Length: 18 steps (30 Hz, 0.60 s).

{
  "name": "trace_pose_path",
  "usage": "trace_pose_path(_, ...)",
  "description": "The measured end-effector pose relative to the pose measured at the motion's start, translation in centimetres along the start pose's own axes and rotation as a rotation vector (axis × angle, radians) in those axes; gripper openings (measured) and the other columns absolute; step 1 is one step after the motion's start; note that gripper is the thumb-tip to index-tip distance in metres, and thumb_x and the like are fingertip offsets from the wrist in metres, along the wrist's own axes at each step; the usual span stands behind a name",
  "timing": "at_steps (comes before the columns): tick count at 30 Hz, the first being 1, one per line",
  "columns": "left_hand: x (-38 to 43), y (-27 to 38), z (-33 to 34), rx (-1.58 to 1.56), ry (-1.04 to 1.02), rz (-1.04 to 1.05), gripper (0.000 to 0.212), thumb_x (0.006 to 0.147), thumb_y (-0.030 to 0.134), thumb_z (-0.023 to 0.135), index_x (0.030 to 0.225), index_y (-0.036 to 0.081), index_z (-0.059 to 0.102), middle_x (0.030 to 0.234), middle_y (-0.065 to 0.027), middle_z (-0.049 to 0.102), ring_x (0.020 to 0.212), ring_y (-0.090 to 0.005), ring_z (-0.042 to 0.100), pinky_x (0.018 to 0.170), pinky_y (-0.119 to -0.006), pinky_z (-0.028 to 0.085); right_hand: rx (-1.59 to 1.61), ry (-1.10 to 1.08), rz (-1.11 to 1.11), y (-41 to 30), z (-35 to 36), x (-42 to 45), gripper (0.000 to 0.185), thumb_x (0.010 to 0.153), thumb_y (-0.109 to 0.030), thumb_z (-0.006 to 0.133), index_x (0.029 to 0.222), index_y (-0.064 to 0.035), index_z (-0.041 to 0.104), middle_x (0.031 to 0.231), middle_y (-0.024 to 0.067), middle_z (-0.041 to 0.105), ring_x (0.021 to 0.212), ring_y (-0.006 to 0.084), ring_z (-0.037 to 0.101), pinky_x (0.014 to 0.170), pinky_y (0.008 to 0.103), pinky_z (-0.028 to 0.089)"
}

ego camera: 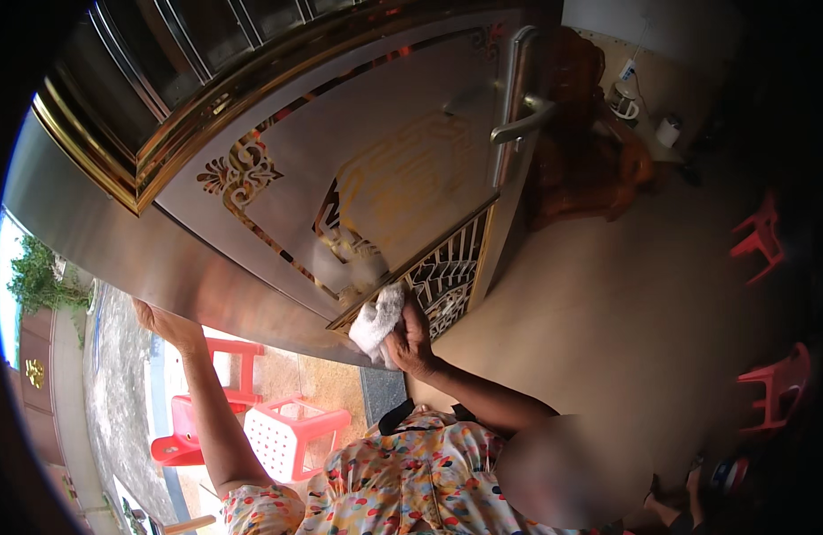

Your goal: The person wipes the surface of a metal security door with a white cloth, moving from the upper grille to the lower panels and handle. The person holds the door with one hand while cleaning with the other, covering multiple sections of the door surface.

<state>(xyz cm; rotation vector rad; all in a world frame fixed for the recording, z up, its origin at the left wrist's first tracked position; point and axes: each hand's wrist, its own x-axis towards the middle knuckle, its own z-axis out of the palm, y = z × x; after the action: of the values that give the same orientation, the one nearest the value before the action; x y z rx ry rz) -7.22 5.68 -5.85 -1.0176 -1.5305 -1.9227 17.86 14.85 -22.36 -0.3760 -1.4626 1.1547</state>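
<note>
My right hand (pixel 411 344) holds a bunched white cloth (pixel 378 321) against the lower part of a metal door (pixel 271 227). The cloth lies at the border between the door's etched panel (pixel 297 194) and a gold-edged section with a dark grille pattern (pixel 445 281). My left hand (pixel 164 326) grips the door's edge farther to the left, its fingertips partly hidden by the door. Gold and mirror-like ornament decorates the panel, and a lever handle (pixel 518 127) is fixed near the far edge.
Red plastic stools (pixel 294 428) and a red chair (pixel 184 428) stand outside, below the door. Indoors are a carved wooden chair (pixel 585 174), a glass pot (pixel 624 103) and more red plastic seats (pixel 775 388). Another person's bare legs (pixel 693 478) show at lower right.
</note>
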Motion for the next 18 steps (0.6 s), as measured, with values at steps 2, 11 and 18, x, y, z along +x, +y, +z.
trace_pose_path(2, -0.1, 0.3, -0.1, -0.035, 0.008, -0.024, 0.027, 0.089, 0.022, 0.039, 0.095, -0.001, 0.053, 0.086, -0.0046, 0.055, 0.076, -0.011, 0.052, 0.065, -0.023, 0.043, -0.214, 0.036, -0.197, -3.9, -0.1, 4.0, 0.032, 0.068, 0.004, 0.051, 0.1, -0.0025, 0.049, 0.096, 0.0108, 0.047, 0.088, 0.023, 0.048, 0.077, 0.0314, 0.039)
trace_pose_path(11, -0.3, 0.5, -0.3, -0.044, 0.0, -0.041, 0.03, 0.09, 0.024, 0.037, 0.096, -0.001, 0.052, 0.087, -0.0036, 0.054, 0.076, -0.0103, 0.05, 0.066, -0.023, 0.041, -0.655, 0.226, -0.621, -9.4, 0.0, 15.9, 0.042, 0.065, -0.008, 0.052, 0.107, -0.0077, 0.05, 0.104, 0.0108, 0.043, 0.095, 0.0235, 0.04, 0.082, 0.0384, 0.03)
trace_pose_path(18, -0.5, 1.2, -0.3, 0.003, 0.019, -0.037, 0.031, 0.089, 0.025, 0.038, 0.093, -0.002, 0.053, 0.086, -0.0044, 0.053, 0.076, -0.0113, 0.049, 0.067, -0.024, 0.04, -0.518, 0.46, -0.284, 3.4, -8.6, 12.6, 0.045, 0.066, 0.012, 0.042, 0.107, -0.006, 0.045, 0.103, 0.01, 0.043, 0.095, 0.0237, 0.044, 0.079, 0.0318, 0.039)
